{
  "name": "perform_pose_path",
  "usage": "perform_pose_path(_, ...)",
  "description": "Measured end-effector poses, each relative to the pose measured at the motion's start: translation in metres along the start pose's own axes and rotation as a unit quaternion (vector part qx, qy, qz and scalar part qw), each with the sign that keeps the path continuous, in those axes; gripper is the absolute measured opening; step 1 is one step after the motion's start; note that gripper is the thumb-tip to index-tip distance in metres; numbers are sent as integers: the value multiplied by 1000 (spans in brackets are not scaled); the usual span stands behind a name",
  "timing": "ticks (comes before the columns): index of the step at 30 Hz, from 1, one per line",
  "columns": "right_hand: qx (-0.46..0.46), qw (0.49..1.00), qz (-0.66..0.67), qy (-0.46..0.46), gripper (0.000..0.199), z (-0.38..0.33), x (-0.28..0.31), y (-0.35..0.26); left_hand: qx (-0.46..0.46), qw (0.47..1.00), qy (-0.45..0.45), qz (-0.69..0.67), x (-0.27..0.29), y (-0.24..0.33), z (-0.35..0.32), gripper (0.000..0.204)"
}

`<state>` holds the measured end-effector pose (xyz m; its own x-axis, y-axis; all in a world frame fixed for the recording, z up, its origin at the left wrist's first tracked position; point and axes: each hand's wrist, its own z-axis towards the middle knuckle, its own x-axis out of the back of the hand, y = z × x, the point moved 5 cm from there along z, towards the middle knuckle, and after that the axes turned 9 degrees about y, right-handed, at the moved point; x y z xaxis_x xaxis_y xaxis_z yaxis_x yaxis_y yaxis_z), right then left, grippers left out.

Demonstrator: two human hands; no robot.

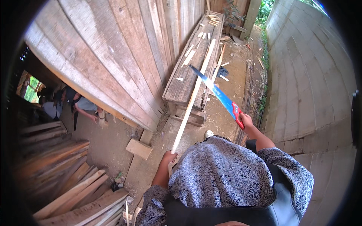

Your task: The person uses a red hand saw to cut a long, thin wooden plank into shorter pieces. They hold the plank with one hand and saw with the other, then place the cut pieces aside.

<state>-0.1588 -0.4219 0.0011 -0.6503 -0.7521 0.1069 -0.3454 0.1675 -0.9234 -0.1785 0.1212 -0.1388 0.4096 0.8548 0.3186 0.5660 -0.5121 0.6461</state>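
My left hand is closed round the near end of a long pale wooden strip. The strip runs away from me and its far part lies along a weathered wooden bench. In my right hand is the red handle of a handsaw. Its blue and silver blade points to the far left and crosses over the strip above the bench's right edge. Whether the teeth touch the wood I cannot tell. Several short pale offcuts lie on the bench top.
A plank wall borders the bench on the left, and a grey block wall rises on the right. Stacked lumber fills the lower left. Another person is beyond the plank wall. A wood block lies on the ground.
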Motion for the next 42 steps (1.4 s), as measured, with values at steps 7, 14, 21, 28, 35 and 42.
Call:
perform_pose_path(7,-98,982,17,161,21,-38,75,14,-90,990,112,-7,14,50,10,42)
perform_pose_path(14,-108,955,-161,223,26,-79,138,26,-4,967,191,166,18,83,-4,47)
perform_pose_path(21,-166,944,-205,197,26,-75,155,29,11,948,235,212,23,136,-7,41)
perform_pose_path(28,-76,931,-299,194,39,19,184,17,-6,952,224,207,-4,207,42,40)
perform_pose_path(35,-41,956,-261,126,39,109,143,-11,-153,936,315,23,-20,279,111,42)
perform_pose_path(42,-64,946,-285,139,40,144,105,-54,-226,875,395,167,-52,379,129,30)
